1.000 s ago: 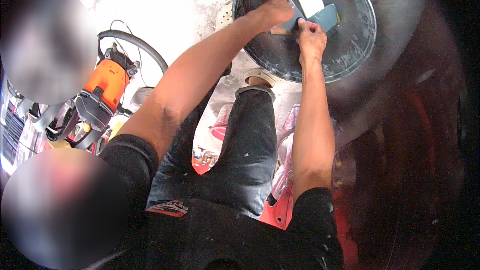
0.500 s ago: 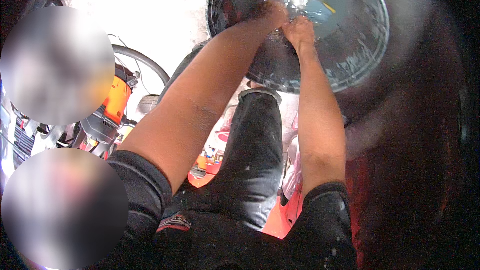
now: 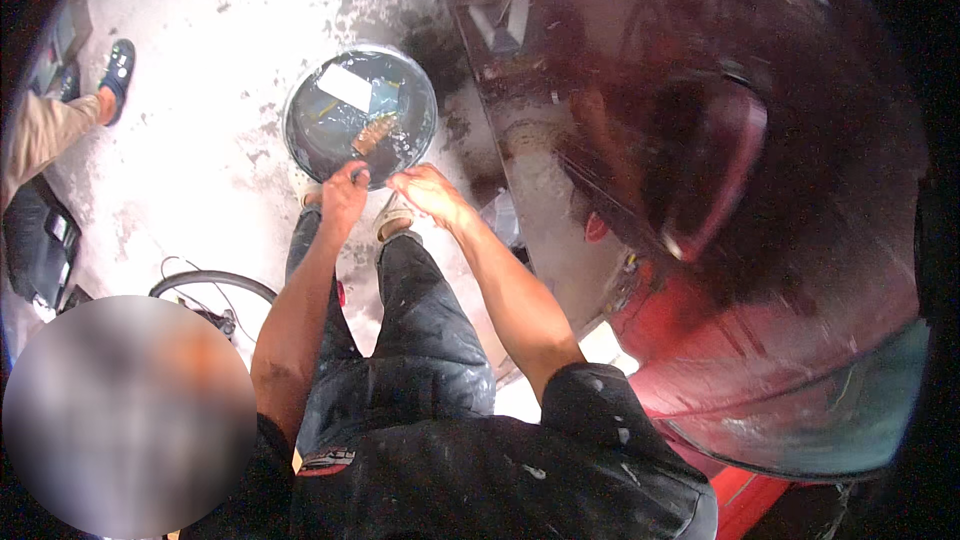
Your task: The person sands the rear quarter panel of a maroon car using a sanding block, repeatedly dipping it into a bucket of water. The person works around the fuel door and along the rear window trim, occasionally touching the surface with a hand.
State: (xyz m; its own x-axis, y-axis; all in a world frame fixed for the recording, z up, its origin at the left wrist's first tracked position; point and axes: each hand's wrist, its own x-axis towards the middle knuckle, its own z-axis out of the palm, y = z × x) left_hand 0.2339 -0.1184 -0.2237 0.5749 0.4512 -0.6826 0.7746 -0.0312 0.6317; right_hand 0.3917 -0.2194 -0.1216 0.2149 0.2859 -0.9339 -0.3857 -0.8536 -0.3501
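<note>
A round black tub (image 3: 291, 130) of water stands on the floor ahead of me. In it are a white rectangular piece (image 3: 345, 88), a brown, wet-looking block (image 3: 373, 134) and thin yellow strips. My left hand (image 3: 346, 194) is at the tub's near rim, fingers curled round a small dark thing I cannot make out. Just to its right, my right hand (image 3: 430, 192) is beside the same rim, its fingers loosely bent and apart, with nothing visible in them. Both hands are out of the water.
A glossy dark red car panel (image 3: 760, 360) fills the right side. At the far left is another person's leg with a dark clog (image 3: 119, 80). A black hose (image 3: 215, 276) curves over the floor on the left, near a black case (image 3: 38, 245).
Both hands have come up out of the tub and moved apart. The view has shifted, so the tub looks smaller and farther left, and the red car panel shows more.
</note>
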